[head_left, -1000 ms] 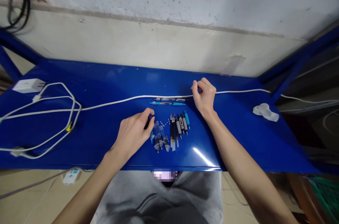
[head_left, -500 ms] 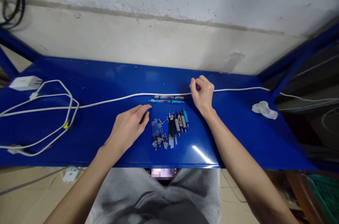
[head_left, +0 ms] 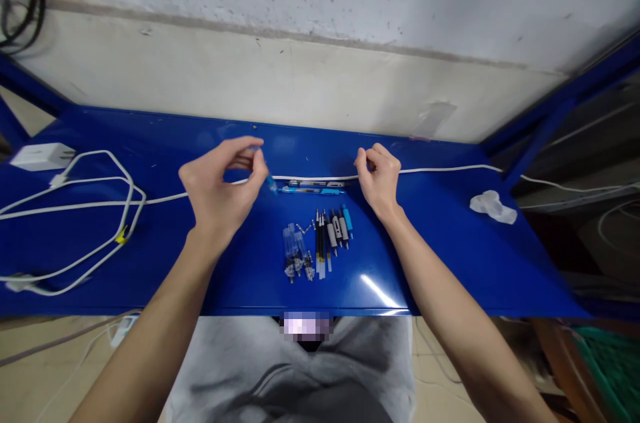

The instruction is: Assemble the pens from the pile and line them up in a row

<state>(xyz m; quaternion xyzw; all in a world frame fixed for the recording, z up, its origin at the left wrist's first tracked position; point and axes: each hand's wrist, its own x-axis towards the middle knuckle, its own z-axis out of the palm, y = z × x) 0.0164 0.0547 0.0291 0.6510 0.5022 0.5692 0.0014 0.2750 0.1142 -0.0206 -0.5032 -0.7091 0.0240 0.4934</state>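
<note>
My left hand [head_left: 220, 176] is raised above the table, thumb and fingertips pinched on a clear pen barrel with a blue end [head_left: 271, 183], blurred by motion. My right hand [head_left: 380, 176] is closed near the white cable; what its fingers hold, if anything, is hidden. Between the hands lie a blue pen [head_left: 311, 191] and, just behind it, a dark and grey pen [head_left: 314, 183]. Closer to me are several clear barrels [head_left: 295, 246], small springs [head_left: 303, 229], dark refills [head_left: 321, 240], grey grip sections [head_left: 337, 230] and one blue grip section [head_left: 347, 218].
A white cable [head_left: 430, 170] runs across the blue table [head_left: 430, 263] and coils at the left beside a white power adapter [head_left: 43, 156]. A crumpled white piece [head_left: 494, 206] lies at the right. The wall [head_left: 300, 83] rises behind; blue frame posts stand at both sides.
My left hand has lifted up and left from beside the clear barrels, and a clear barrel with a blue end now shows in its fingers. My right hand stays closed in nearly the same place.
</note>
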